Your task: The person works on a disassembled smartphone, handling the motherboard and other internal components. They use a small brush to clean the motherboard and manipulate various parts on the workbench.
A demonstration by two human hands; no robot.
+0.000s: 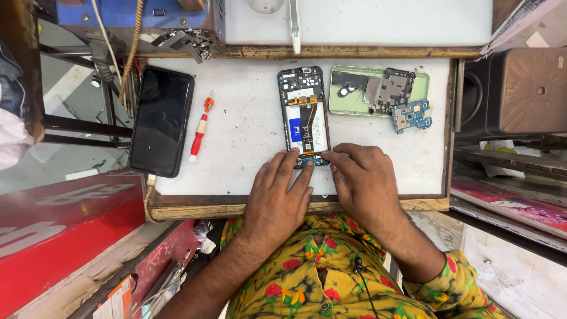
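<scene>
Left hand: laid flat at the near end of the opened phone, fingers stretched and loosely spread, nothing gripped; the fingertips are pressed at the phone's lower edge, seemingly to pin it against sliding.
Right hand: set just right of the phone's near end, fingers curled slightly, nothing enclosed; the forefinger tip is brought onto the small board at the phone's bottom, apparently so that part can be worked while the frame is steadied.
Opened phone: lying back-off and lengthwise, mid-worktop, its near end under both hands; an orange flex strip is seen running down its middle.
Screwdriver: red and white, put down left of the opened phone, well apart yet within reach.
Dark phone: farther left of the opened phone, screen up, a cable attached at its near edge.
Green back cover: right of the opened phone's far end, used as a tray for removed dark parts.
Blue circuit board: resting at the cover's near right corner, partly overhanging.
</scene>
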